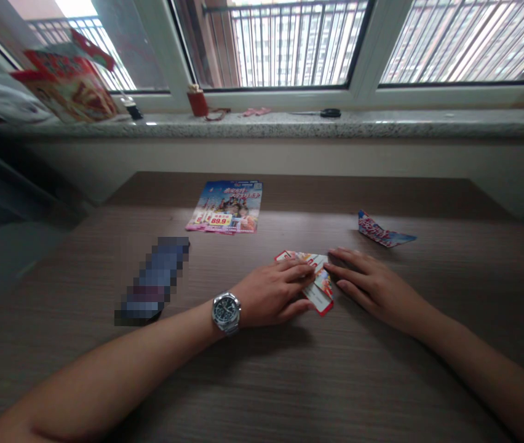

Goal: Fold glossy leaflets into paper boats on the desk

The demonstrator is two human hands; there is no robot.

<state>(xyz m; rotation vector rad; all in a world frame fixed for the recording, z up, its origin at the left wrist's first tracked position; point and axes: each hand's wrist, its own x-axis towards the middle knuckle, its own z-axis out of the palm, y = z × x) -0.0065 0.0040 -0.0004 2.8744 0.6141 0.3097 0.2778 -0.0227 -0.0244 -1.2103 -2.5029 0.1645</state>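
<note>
A folded sheet of printed paper [321, 300], white, red and yellow, lies on the brown table [262, 381] in front of me. Across its left part rests my left hand [273, 292], palm down with the fingers stretched out flat, covering much of the print. At the sheet's right edge, my right hand [368, 286] lies with its fingers extended and apart, the fingertips at or touching the paper's edge. A silver watch [226, 312] is on my left wrist. Beyond my right hand stands a folded paper piece [384, 234], blue and pink, with raised ends.
Several printed flyers [232, 206] lie stacked toward the table's far side. A blurred-out phone-shaped object [158, 280] is on the left. On the stone windowsill [262, 127] are scissors [329, 113], a small red container [197, 101] and a red food bag [72, 86].
</note>
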